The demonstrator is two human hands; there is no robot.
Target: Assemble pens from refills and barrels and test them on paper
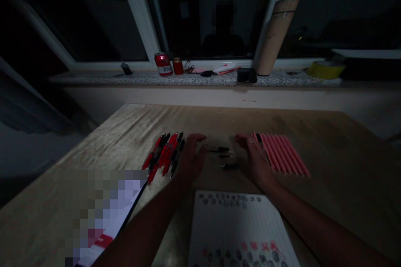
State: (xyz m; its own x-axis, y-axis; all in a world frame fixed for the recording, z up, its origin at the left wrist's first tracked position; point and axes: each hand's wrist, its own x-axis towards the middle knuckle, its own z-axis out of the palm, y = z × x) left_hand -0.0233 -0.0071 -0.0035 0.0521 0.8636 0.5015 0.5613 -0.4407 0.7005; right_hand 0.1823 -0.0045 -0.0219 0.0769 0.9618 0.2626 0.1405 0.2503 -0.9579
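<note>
My left hand (pixel 191 159) rests on the table with its fingers curved and apart, right beside a pile of red and black pens (pixel 163 154). My right hand (pixel 254 157) lies next to a row of pink pen tubes (pixel 283 153), its fingers loosely curled; the dim light hides whether it holds anything. Between the hands lie a few small dark pen parts (pixel 224 157). A white sheet with printed marks (pixel 238 229) lies in front of me.
The wooden table (pixel 328 167) stretches to a windowsill (pixel 194 77) with a red can (pixel 163 64), a small red jar (pixel 178 66), a cardboard tube (pixel 275 37) and a yellow tape roll (pixel 325 69). A blurred paper (pixel 103 212) lies at the left.
</note>
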